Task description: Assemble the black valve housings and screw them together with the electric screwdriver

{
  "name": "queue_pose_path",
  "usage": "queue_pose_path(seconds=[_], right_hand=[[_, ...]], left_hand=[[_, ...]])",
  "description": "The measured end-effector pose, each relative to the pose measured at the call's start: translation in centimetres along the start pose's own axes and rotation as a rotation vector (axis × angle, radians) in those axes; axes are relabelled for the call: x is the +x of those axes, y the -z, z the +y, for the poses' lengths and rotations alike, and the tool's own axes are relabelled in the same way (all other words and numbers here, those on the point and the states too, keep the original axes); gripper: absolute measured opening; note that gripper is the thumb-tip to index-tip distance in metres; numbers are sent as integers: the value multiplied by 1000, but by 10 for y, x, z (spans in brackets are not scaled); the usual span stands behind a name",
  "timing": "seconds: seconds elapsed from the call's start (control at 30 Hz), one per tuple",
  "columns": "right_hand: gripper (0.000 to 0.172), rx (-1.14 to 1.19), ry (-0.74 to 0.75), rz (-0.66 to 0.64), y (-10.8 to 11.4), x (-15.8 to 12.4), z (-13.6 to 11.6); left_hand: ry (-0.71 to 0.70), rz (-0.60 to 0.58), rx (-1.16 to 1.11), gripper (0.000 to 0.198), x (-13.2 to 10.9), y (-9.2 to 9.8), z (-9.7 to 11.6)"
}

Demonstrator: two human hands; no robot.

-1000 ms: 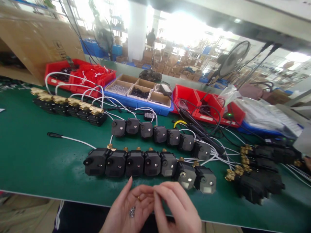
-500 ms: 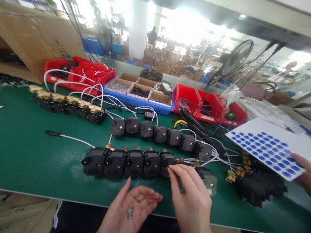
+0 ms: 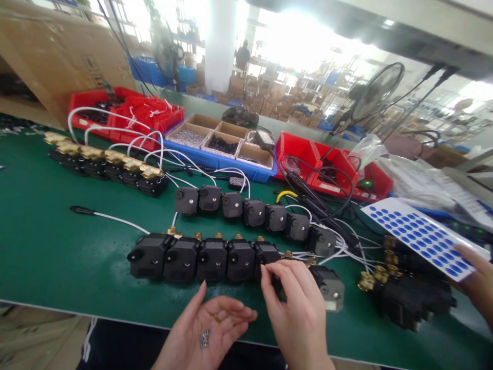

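My left hand point(image 3: 215, 329) is palm up and loosely cupped in front of the row of black valve actuators. A few small silver screws point(image 3: 204, 338) lie in its palm. My right hand point(image 3: 296, 303) is closed in a pinch, thumb and forefinger at the front of a black actuator point(image 3: 266, 255) in the near row. What the fingertips hold is too small to make out. The hand partly hides the actuator to its right. Left of it stand several more actuators point(image 3: 212, 261) with brass fittings on their far side.
Behind are a second actuator row point(image 3: 232, 205) with white cables, brass-topped units point(image 3: 92, 154), a divided blue tray point(image 3: 227, 167) and red bins point(image 3: 296, 154). At right, another person's hand point(image 3: 475, 270) holds a sheet of blue round stickers point(image 3: 423, 234) above more black units point(image 3: 412, 300).
My right hand has shifted slightly left along the actuator's front. My left hand keeps its place with the screws. The other person's sticker sheet has tilted and moved a little.
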State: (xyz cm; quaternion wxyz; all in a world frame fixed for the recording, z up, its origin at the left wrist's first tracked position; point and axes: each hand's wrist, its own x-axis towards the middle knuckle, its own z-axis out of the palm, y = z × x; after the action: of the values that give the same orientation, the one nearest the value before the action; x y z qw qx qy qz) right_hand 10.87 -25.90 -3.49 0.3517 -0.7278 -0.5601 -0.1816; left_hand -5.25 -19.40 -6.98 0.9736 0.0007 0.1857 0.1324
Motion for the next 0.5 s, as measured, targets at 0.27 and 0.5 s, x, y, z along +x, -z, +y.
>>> queue_pose_path(seconds=[0.27,0.5], right_hand=[[8,27,-9,78,13,-1,-3],[20,246,-207,90,27,-50,-34]], left_hand=[[-17,23,0,34,0,-6,2],[-31,11,48,33,-1,-7,3]])
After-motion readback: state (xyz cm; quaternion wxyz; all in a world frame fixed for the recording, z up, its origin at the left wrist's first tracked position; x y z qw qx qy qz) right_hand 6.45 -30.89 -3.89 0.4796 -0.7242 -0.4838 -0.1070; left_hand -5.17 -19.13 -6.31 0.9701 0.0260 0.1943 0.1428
